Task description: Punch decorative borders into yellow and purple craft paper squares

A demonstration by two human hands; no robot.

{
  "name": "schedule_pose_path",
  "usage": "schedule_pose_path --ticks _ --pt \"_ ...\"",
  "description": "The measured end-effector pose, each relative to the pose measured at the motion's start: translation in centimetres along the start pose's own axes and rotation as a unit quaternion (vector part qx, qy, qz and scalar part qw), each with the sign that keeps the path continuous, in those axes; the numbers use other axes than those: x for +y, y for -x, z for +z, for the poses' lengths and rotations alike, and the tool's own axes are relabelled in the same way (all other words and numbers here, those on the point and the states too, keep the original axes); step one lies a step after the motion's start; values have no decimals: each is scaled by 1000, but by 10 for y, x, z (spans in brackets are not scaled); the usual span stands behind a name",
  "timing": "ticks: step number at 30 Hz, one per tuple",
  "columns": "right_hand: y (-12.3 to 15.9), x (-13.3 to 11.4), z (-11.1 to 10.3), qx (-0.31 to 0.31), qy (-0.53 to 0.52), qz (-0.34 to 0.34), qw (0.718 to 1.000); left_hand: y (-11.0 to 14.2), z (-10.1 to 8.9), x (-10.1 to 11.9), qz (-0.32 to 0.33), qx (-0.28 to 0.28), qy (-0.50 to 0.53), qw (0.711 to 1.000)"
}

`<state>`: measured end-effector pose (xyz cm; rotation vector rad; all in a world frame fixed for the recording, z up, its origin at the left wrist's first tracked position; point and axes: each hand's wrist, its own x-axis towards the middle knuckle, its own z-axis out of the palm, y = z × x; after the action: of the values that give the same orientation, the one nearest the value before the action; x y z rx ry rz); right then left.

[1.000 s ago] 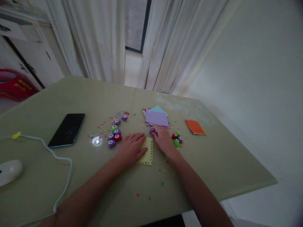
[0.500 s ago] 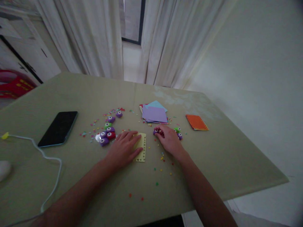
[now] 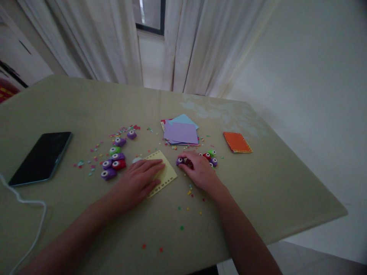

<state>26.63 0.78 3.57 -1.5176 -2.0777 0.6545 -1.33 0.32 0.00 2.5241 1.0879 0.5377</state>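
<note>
Off-white paint covers the wall (image 3: 312,99) on the right, and beside it pale curtains (image 3: 110,42) hang in long folds behind a dull green table (image 3: 258,202). A dark-screened device (image 3: 41,157) lies flat near the table's left side, a white cable (image 3: 42,219) curving near its closer edge. The left hand (image 3: 141,178) is spread palm down, fingers slightly parted, resting on a yellow sheet and covering part of it. The right hand (image 3: 200,170) is curled, thumb and fingertips closed around one small purple piece. Beyond both hands sits a loose stack of cards (image 3: 182,133), lilac on top, with light blue poking out behind. The yellow sheet (image 3: 166,173) lies at a slant on the table between the hands, small holes along its visible edges. Farther right is an orange square (image 3: 237,142), apart from everything else. Seven eyed pieces (image 3: 114,165), purple, green and red, gather left of the left hand; another cluster (image 3: 212,153) is partly hidden behind the right hand. The purple piece (image 3: 179,161) in the right fingertips is near the sheet's right corner. Tiny confetti (image 3: 181,228) speckles the table around them.
</note>
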Motion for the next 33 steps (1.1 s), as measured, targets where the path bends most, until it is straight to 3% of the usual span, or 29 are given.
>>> schedule_pose_path --ticks 4,10,17,33 --pt "2 -3 -2 -15 -4 -8 1000 -2 -6 -4 12 -9 60 998" --pt "2 -6 -2 -20 8 -25 999 -3 -5 -6 -25 -17 -9 1000" --pt "3 -6 -3 -23 20 -33 999 -5 -6 -13 -58 8 10 998" --pt "4 -9 0 -42 51 -68 996 -6 -6 -9 -50 15 -7 999"
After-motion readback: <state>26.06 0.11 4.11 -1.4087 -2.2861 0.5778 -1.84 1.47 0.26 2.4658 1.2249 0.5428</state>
